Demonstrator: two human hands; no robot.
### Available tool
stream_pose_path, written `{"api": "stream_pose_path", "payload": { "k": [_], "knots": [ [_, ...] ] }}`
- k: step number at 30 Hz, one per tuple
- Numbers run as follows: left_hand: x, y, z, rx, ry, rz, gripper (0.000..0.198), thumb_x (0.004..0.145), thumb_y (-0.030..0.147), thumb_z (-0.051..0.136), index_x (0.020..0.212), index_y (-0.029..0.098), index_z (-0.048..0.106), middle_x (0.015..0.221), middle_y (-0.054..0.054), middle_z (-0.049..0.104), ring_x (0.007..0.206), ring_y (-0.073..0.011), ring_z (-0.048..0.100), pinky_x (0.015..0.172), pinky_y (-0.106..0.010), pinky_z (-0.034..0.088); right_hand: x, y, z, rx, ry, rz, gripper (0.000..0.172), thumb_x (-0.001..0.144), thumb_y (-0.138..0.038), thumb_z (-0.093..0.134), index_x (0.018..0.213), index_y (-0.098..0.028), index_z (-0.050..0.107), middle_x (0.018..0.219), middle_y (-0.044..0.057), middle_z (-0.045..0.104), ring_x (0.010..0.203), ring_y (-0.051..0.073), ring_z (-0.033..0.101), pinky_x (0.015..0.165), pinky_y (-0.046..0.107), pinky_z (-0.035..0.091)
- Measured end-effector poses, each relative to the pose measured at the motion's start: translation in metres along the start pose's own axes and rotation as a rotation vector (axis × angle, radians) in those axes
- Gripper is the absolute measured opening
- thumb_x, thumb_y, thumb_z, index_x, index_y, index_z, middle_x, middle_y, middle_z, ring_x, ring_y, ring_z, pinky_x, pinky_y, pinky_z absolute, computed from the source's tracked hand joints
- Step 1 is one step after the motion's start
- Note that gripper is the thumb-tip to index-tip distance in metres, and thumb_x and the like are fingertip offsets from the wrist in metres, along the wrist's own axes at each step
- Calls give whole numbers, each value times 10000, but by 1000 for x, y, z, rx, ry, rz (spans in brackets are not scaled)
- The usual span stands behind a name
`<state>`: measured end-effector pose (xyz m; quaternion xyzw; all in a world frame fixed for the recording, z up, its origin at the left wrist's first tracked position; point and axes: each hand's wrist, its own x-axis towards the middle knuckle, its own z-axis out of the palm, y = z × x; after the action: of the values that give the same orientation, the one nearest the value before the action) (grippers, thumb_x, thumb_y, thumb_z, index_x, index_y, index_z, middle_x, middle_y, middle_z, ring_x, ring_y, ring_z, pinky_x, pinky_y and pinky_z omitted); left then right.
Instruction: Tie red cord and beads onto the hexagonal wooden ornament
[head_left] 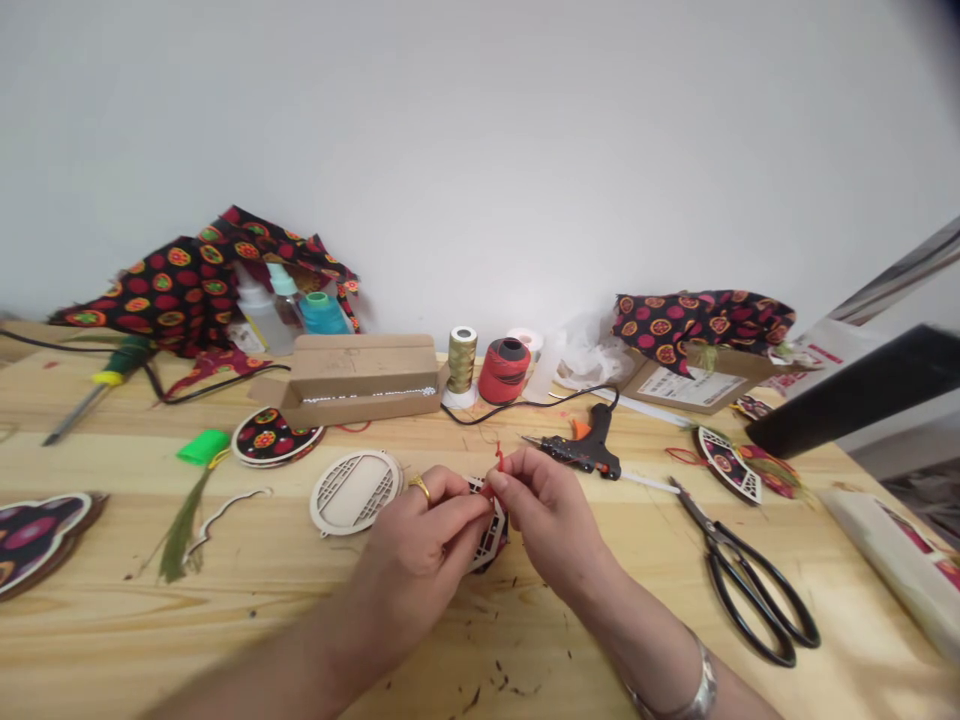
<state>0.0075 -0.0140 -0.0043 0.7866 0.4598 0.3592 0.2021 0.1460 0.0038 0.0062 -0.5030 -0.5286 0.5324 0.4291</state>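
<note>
Near the middle of the table, my left hand (431, 535) and my right hand (551, 520) meet over a small ornament (491, 540) with a pale lattice frame and dark fabric. A red cord (499, 458) is pinched between my right thumb and forefinger, its end sticking up. My left fingers are closed at the ornament's top, close to the cord; they cover part of both. Left of my hands lies a round pale lattice frame (357, 492). Just beyond my right hand rests a black glue gun (592, 445).
Black-handled scissors (750, 580) lie at right, near a finished ornament (727, 463). Behind stand an open cardboard box (364, 400), a gold thread spool (462, 362) and a red one (504, 370). A green tassel (184, 525) and a screwdriver (97, 390) lie left.
</note>
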Motion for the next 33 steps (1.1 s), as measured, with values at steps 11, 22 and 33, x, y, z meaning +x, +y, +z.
{"api": "stream_pose_path", "payload": {
  "k": [11, 22, 33],
  "knots": [
    [0, 8, -11, -177, 113, -152, 95, 771, 179, 512, 719, 192, 591, 1005, -79, 561, 893, -206, 541, 748, -290, 424, 4, 6, -2, -156, 71, -80, 147, 773, -239, 496, 642, -179, 465, 539, -49, 429, 490, 89, 360, 474, 205, 315],
    [11, 7, -10, -896, -100, -764, 398, 700, 240, 609, 1092, 183, 567, 614, 21, 631, 458, -83, 485, 397, -177, 332, -2, 4, 2, -317, 100, -169, 138, 788, -172, 468, 652, -191, 476, 583, -25, 491, 546, 114, 438, 511, 221, 362],
    [7, 4, -5, -658, 23, -561, 130, 707, 235, 592, 760, 223, 710, 646, 19, 675, 567, -132, 577, 518, -204, 443, -4, 4, 5, -254, 63, -129, 133, 765, -205, 503, 633, -188, 500, 554, -24, 491, 525, 116, 442, 484, 218, 367]
  ]
}}
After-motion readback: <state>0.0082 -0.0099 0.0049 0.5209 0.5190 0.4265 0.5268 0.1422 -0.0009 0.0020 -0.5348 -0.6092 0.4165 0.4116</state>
